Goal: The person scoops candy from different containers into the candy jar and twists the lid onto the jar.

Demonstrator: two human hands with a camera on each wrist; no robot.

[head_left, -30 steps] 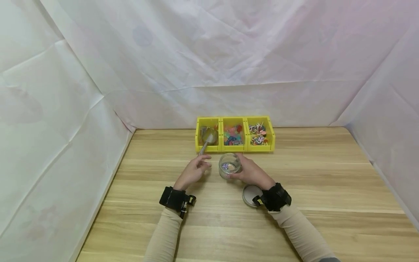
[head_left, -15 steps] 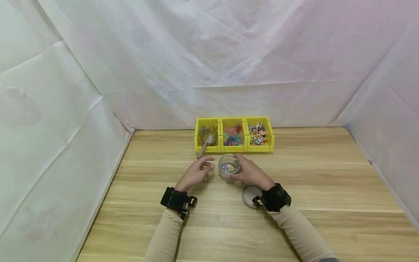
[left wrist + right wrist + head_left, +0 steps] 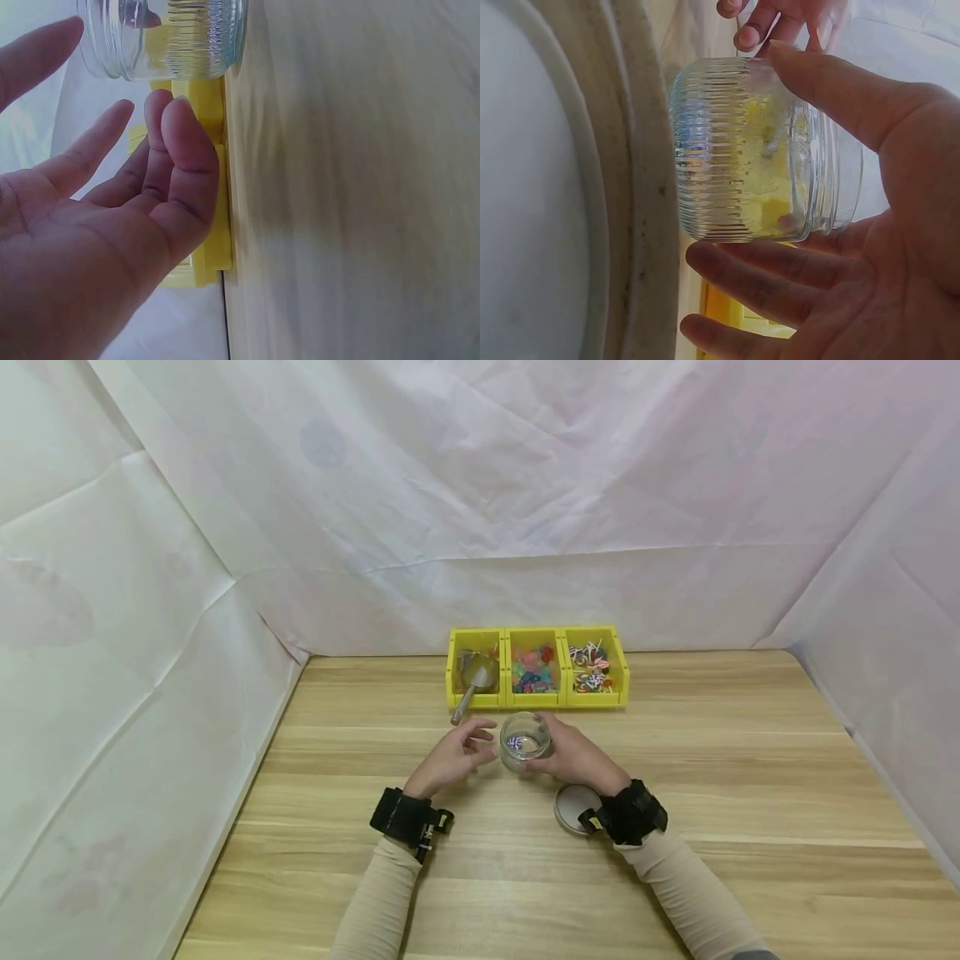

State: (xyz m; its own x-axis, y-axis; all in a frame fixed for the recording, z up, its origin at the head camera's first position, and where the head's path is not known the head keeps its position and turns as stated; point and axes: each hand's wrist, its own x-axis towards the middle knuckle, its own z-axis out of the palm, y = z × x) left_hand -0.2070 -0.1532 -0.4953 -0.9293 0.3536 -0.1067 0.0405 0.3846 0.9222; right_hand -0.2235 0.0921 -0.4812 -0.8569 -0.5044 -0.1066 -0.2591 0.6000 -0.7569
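Note:
A ribbed clear glass jar (image 3: 525,742) stands lidless on the wooden table, with a purple-and-white swirl piece (image 3: 515,743) visible through its mouth. My right hand (image 3: 576,755) grips the jar from the right, thumb on the near side and fingers on the far side (image 3: 900,172). To the jar's left is my left hand (image 3: 452,755), loosely bent, holding nothing. In the left wrist view its fingertips (image 3: 187,120) come right up near the glass. Close to my right wrist lies the round lid (image 3: 573,807), large in the right wrist view's foreground.
Behind the jar stand three joined yellow bins (image 3: 537,702). A metal scoop (image 3: 474,685) leans in the left one, its handle over the front edge. Small colourful pieces (image 3: 532,675) fill the middle one; tiny lollipops (image 3: 591,670) fill the right. White cloth (image 3: 525,593) hangs behind.
My left hand has shifted right, away from the scoop's handle and closer to the jar. My right hand and the jar stay nearly where they were.

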